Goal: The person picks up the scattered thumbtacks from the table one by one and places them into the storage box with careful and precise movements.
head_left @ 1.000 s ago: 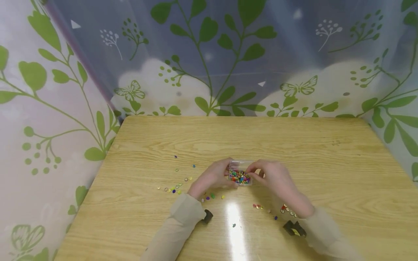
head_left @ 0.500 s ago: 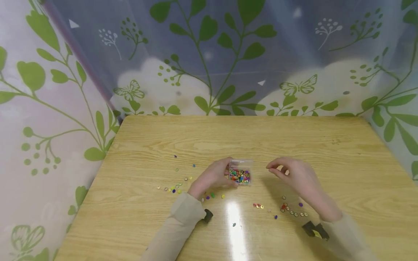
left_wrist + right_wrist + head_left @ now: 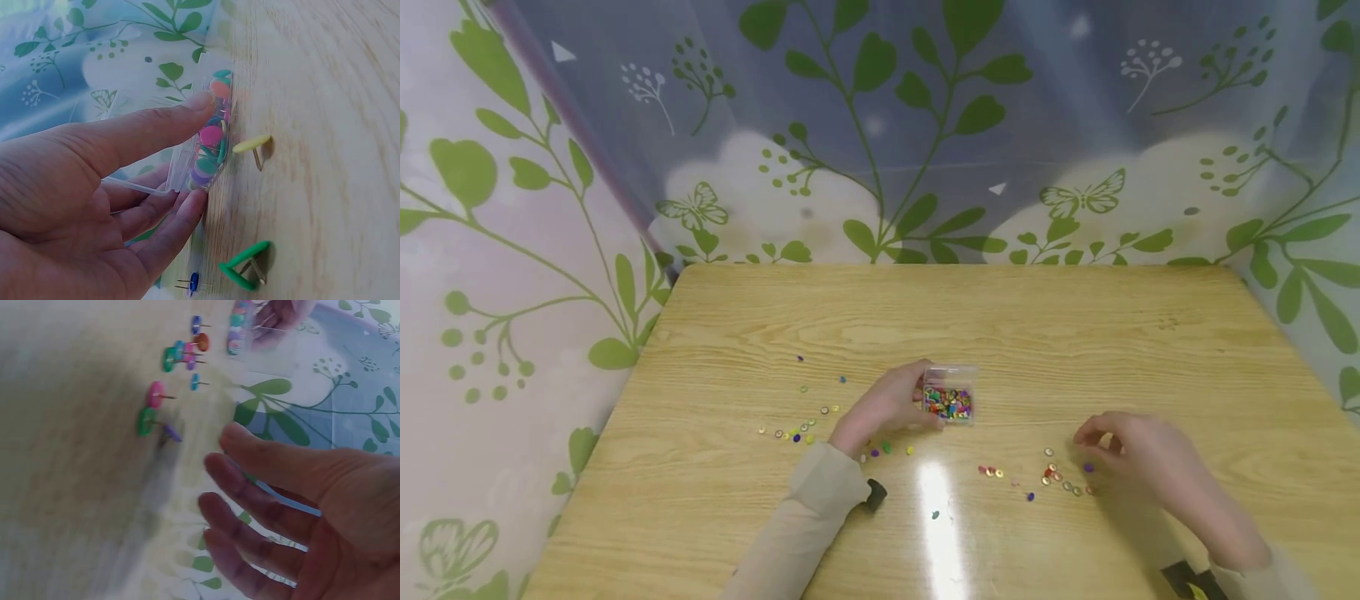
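Tack box (image 3: 953, 377) in left hand (image 3: 889, 402)

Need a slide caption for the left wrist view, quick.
The left hand holds a clear box of colorful thumbtacks, with a yellow tack nearby on the wood-grain table.

No text, label, brand, number or sign is legible in any of the three views. The clear box (image 3: 953, 376), gripped by the left hand (image 3: 887, 404), displays no readable marking on its visible walls or lid, and the thumbtacks (image 3: 155, 394) near the right hand (image 3: 1150, 454) show plain coloured heads without characters. The backdrop (image 3: 940, 179) beyond both hands bears decorative print only, without lettering, while the yellow-green patch (image 3: 1197, 592) behind the right hand, at the wrist, is too small to read.
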`<state>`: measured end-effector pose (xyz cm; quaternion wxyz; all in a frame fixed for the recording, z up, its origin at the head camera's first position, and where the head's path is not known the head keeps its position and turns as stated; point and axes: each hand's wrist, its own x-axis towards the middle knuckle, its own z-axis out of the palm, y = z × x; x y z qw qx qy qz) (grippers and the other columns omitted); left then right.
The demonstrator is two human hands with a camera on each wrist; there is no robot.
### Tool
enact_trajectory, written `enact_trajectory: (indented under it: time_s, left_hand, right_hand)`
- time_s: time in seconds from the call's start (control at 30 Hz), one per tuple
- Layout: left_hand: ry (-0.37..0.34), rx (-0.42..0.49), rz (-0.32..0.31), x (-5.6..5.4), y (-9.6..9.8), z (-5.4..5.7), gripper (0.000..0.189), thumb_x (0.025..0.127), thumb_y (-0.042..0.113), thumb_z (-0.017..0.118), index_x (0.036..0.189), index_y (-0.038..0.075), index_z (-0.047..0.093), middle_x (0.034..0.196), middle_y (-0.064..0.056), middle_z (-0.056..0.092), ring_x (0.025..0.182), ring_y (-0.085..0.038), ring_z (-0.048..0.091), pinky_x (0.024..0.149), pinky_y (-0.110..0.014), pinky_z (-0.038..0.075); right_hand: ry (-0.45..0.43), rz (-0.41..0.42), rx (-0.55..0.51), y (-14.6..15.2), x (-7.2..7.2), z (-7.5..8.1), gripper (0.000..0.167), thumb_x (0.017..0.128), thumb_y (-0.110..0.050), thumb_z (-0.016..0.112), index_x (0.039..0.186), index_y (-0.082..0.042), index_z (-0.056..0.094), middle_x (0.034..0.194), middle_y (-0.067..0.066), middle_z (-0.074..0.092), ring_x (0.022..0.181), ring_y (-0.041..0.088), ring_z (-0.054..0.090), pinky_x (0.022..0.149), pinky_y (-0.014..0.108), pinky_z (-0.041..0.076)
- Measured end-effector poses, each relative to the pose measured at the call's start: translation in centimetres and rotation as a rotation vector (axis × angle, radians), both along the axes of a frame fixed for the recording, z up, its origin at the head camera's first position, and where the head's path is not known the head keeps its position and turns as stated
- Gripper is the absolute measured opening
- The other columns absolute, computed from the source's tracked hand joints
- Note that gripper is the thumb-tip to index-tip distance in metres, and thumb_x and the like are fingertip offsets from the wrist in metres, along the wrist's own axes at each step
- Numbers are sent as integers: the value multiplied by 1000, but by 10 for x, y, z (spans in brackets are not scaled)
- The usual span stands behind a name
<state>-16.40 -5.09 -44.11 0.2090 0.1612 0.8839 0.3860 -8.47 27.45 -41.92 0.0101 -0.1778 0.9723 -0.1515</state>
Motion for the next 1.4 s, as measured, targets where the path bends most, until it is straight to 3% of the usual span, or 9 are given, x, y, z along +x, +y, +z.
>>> enact_trajectory:
  time_s: [0.23, 0.47, 0.73, 0.93, 1.13, 1.3, 1.4]
  left_hand:
    - [5, -9, -3, 1, -1, 0, 73, 79, 19, 89, 142, 12, 53, 129, -10, 63, 117, -27, 61, 101, -41, 51]
    - [6, -10, -4, 1, -1, 0, 73, 79, 20, 89, 141, 11, 53, 128, -11, 63, 117, -28, 61, 100, -41, 51]
    - [11, 3, 0, 1, 0, 0, 70, 77, 19, 90, 138, 11, 55, 123, -9, 64, 112, -26, 61, 98, -40, 52]
    - [-1, -14, 4, 1, 0, 2, 74, 78, 20, 89, 142, 10, 52, 129, -12, 62, 117, -28, 61, 100, -40, 52]
    - [-7, 7, 6, 1, 0, 1, 70, 78, 19, 89, 139, 11, 55, 127, -10, 63, 116, -28, 61, 99, -40, 52]
    - [-12, 26, 7, 1, -1, 1, 66, 78, 17, 89, 135, 14, 57, 126, -8, 64, 116, -27, 61, 99, -41, 52]
    - [-10, 28, 3, 1, 0, 1, 66, 77, 16, 89, 135, 13, 57, 129, -9, 63, 117, -27, 62, 100, -40, 52]
  right_hand:
    - [-103, 36, 4, 8, 4, -13, 15, 79, -22, 84, 89, -25, 74, 80, -13, 71, 65, 2, 58, 58, 30, 50]
    - [-71, 45, 11, 7, 3, -17, 21, 76, -17, 85, 76, -29, 68, 74, -17, 68, 65, 0, 57, 57, 27, 47]
    - [-64, 7, -27, -10, -4, -11, 17, 79, -18, 84, 78, -28, 71, 73, -15, 69, 62, 1, 56, 56, 27, 45]
    - [39, -1, -48, -32, -13, -4, 13, 81, -16, 83, 81, -24, 74, 75, -10, 72, 63, 5, 60, 53, 30, 47]
    - [172, 34, -93, -56, -20, 2, 11, 82, -12, 83, 86, -21, 77, 75, -8, 73, 57, 3, 57, 48, 24, 41]
    - [189, 68, -129, -78, -27, 7, 12, 84, -12, 81, 89, -22, 77, 74, -8, 73, 52, 0, 50, 44, 21, 33]
    - [190, 87, -138, -90, -30, 8, 11, 85, -13, 81, 88, -23, 76, 77, -8, 73, 55, 1, 55, 45, 20, 35]
